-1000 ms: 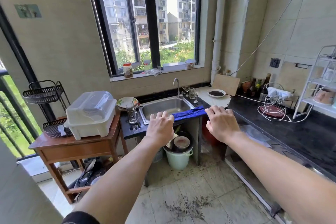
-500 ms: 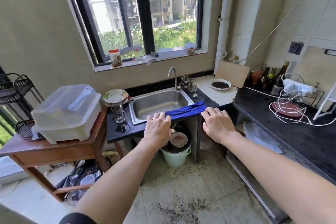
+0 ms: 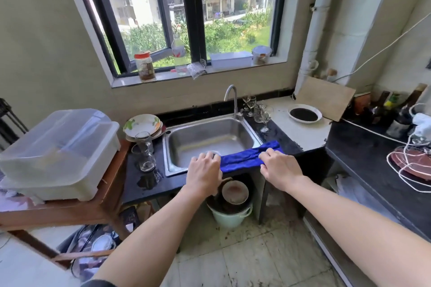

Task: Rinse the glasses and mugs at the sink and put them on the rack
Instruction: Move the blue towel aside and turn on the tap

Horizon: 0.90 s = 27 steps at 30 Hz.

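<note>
A blue cloth lies along the front rim of the sink, and both hands are on it. The left hand curls its fingers over the cloth's left end. The right hand grips the right end, fingers bent on top and thumb underneath. Two tumbler glasses stand on the dark bench just left of the sink, in front of stacked plates. Stemmed glasses stand by the sink's back right corner, beside the tap. The lidded plastic rack sits on a wooden table at the bench's left edge.
</note>
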{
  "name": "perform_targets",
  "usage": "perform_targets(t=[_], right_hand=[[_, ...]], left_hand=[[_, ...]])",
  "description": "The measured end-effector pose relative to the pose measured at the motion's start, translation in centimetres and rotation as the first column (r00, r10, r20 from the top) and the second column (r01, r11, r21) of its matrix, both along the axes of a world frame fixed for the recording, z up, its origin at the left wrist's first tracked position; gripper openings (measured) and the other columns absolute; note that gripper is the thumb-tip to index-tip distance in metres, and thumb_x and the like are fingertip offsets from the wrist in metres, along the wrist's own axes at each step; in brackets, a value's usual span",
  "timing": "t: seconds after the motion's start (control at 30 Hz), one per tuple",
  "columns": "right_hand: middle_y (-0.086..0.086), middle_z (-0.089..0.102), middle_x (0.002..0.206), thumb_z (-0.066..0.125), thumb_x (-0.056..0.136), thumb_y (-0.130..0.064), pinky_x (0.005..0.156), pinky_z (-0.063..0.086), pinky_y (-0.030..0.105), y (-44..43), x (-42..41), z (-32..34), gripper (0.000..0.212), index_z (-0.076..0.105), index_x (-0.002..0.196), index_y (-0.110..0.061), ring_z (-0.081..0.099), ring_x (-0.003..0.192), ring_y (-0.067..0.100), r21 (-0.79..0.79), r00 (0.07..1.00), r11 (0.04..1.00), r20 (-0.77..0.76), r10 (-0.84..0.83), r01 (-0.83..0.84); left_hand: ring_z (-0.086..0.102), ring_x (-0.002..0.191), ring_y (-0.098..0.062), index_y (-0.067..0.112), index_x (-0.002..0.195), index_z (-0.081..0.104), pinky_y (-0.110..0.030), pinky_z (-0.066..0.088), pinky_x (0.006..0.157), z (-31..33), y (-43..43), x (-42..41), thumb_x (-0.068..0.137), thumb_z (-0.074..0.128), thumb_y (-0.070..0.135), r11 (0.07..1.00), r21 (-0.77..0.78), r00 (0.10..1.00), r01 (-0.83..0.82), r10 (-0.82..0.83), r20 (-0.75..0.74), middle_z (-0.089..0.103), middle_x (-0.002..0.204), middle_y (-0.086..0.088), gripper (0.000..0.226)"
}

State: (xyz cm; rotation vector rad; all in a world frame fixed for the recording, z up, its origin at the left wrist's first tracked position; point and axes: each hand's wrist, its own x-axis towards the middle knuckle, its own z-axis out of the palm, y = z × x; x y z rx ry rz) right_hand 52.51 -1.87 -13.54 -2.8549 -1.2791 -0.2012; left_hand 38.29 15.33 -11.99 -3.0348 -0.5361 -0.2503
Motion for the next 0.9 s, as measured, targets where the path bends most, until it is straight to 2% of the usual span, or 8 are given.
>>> perform_targets(t=[0.2, 0.43, 0.63, 0.77, 0.9], right_hand=[[0.002, 0.058, 0.111, 0.042, 0.097, -0.029, 0.074, 0.047, 0.035, 6.2, 7.6, -0.1, 0.023, 0.055, 0.110, -0.015, 0.059, 0.103, 0.024, -0.002, 1.000, 1.000, 0.002, -0.016, 0.016], [0.002, 0.062, 0.110, 0.041, 0.096, -0.031, 0.074, 0.050, 0.036, 11.0, 17.1, 0.1, 0.024, 0.057, 0.108, -0.018, 0.062, 0.100, 0.024, 0.020, 0.999, 0.999, -0.022, -0.049, 0.050], [0.005, 0.065, 0.108, 0.041, 0.097, -0.032, 0.073, 0.046, 0.036, 15.8, 26.1, -3.7, 0.025, 0.057, 0.106, -0.016, 0.065, 0.098, 0.030, -0.015, 0.995, 0.999, -0.090, -0.047, 0.046], [0.004, 0.068, 0.104, 0.043, 0.095, -0.035, 0.075, 0.048, 0.037, 19.5, 33.5, -6.5, 0.025, 0.059, 0.104, -0.017, 0.064, 0.094, 0.030, 0.039, 0.962, 0.995, -0.263, -0.079, 0.092], [0.006, 0.069, 0.098, 0.043, 0.094, -0.039, 0.071, 0.049, 0.035, 23.5, 39.8, -9.4, 0.028, 0.062, 0.098, -0.019, 0.063, 0.090, 0.032, 0.067, 0.879, 0.974, -0.449, -0.163, 0.215]], left_hand=[[0.055, 0.103, -0.029, 0.013, 0.101, 0.055, -0.037, 0.040, 0.080, -0.5, 6.7, 9.7, 0.089, 0.044, 0.021, 0.998, -0.047, 0.999, 0.033, -0.032, 0.015, 0.059, 0.108, -0.008, 0.019], [0.055, 0.103, -0.028, 0.014, 0.103, 0.053, -0.037, 0.040, 0.079, -0.3, 11.6, 19.5, 0.089, 0.044, 0.023, 0.997, -0.042, 0.998, 0.062, -0.062, 0.005, 0.058, 0.108, -0.006, 0.019], [0.055, 0.103, -0.028, 0.015, 0.101, 0.052, -0.036, 0.040, 0.077, -2.7, 15.8, 27.8, 0.089, 0.045, 0.025, 0.998, -0.057, 1.000, 0.004, -0.005, -0.021, 0.059, 0.107, -0.006, 0.017], [0.055, 0.102, -0.028, 0.014, 0.100, 0.052, -0.036, 0.040, 0.078, -4.1, 18.7, 34.0, 0.094, 0.041, 0.030, 0.995, -0.078, 0.998, -0.054, 0.050, -0.042, 0.059, 0.106, -0.006, 0.020], [0.056, 0.099, -0.029, 0.014, 0.104, 0.052, -0.038, 0.040, 0.077, -5.0, 21.6, 39.4, 0.098, 0.038, 0.038, 0.986, -0.107, 0.992, -0.125, 0.123, -0.024, 0.059, 0.105, -0.006, 0.028]])
